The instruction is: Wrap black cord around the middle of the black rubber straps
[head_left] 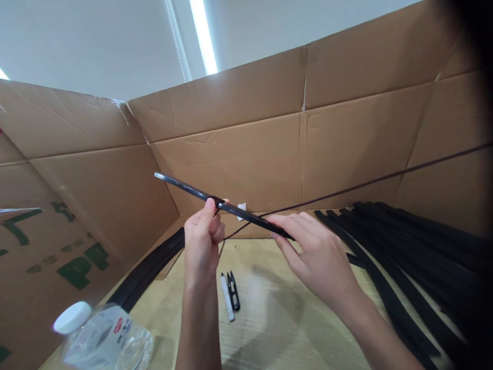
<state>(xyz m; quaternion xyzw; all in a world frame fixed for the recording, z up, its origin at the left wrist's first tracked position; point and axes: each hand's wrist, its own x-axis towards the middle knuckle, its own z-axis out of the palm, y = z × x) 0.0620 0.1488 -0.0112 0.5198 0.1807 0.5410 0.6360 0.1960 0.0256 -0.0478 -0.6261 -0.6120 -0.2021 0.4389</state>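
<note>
Two grips closed on black strip (185,188): left hand (202,234), right hand (313,253) | green carton print (79,268) unreadable | bottle label (108,329) blurred

Tall brown cardboard walls (250,149) all around, bent at the folds and creased in spots. Big green letters (77,267) on the left cardboard flap (26,308). Above the cardboard, a plain white ceiling (96,41). Up there, one long bright light strip (202,33), plus a small bit of another light (3,74) at the far left edge. Down low, a pale wooden surface (269,308) with soft grey shadows on it.
</note>
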